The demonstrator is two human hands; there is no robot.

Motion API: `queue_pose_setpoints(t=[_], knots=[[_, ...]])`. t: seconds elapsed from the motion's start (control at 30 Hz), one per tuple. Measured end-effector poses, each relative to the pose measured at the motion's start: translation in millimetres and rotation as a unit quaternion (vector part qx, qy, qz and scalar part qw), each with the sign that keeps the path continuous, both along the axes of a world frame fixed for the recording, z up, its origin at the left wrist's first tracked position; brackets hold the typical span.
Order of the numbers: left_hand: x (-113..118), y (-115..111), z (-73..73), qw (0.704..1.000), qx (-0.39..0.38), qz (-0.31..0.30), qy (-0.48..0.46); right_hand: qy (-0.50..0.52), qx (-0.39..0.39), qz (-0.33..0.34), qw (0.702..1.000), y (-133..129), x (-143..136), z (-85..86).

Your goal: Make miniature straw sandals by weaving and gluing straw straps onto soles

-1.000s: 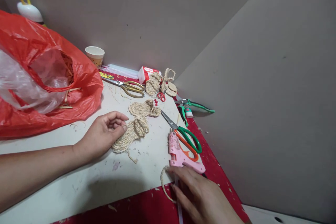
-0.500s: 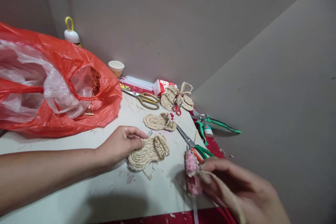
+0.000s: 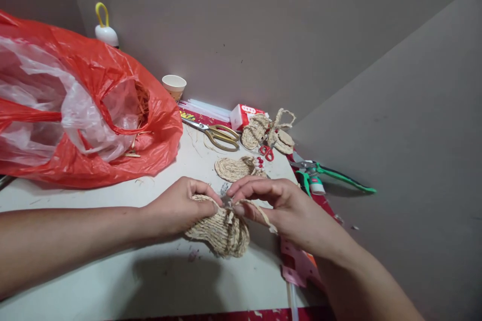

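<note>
My left hand (image 3: 188, 205) pinches the near-left edge of a small woven straw slipper (image 3: 218, 233), thumb on top, tilting it above the table. My right hand (image 3: 278, 205) is closed on a short straw cord (image 3: 259, 210), one end of which meets the slipper's edge close to my left fingertips. The exact contact point is partly hidden by the fingers. Behind the hands lies a second straw slipper (image 3: 235, 168) with red and white beads. Below my right wrist sits a pink glue gun (image 3: 295, 263), partly covered, with a clear glue stick (image 3: 292, 301) out of it.
A red plastic bag (image 3: 158, 145) with straw takes up the left. Along the back stand a paper cup (image 3: 174, 85), gold-handled scissors (image 3: 222, 138), a red-white box (image 3: 241, 116), more straw pieces (image 3: 256, 131) and small red scissors (image 3: 266, 153). Green-handled pliers (image 3: 346, 179) lie right, by the wall.
My right hand has moved left from the glue gun to the slipper, bringing the cord with it. My left hand keeps its hold, and the slipper is tilted more. The view has shifted slightly.
</note>
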State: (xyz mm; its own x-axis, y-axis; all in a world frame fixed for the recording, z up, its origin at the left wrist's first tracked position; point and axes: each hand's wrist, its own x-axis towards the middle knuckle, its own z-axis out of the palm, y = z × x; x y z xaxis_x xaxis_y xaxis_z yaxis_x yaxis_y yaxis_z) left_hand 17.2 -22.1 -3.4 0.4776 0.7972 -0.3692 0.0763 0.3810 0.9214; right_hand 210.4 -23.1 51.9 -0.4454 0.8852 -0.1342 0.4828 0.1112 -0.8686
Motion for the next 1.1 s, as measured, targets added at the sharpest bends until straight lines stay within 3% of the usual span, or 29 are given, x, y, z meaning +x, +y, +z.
queue_pose_setpoints(t=[0.17, 0.47, 0.67, 0.9, 1.1], knots=[[-0.1, -1.7, 1.1, 1.0, 0.0, 0.002, 0.012, -0.015, 0.01, -0.016, 1.0, -1.6, -1.8, -4.5], [1.3, -1.6, 4.9, 0.998, -0.045, 0.005, -0.033, -0.027, -0.044, -0.027, 0.998, -2.9, -2.5, -8.3], [1.6, -1.1, 10.8, 0.993, -0.09, -0.005, -0.078, -0.06, 0.009, -0.013, 0.998, -7.3, -6.7, -3.4], [0.9, -0.7, 1.5, 0.997, -0.05, -0.064, -0.02, -0.088, 0.043, 0.035, 0.995, -11.0, -14.7, -3.2], [1.9, -5.1, 11.0, 0.998, -0.038, -0.043, 0.019, -0.118, 0.075, 0.075, 0.987, -14.4, -9.5, -0.6]])
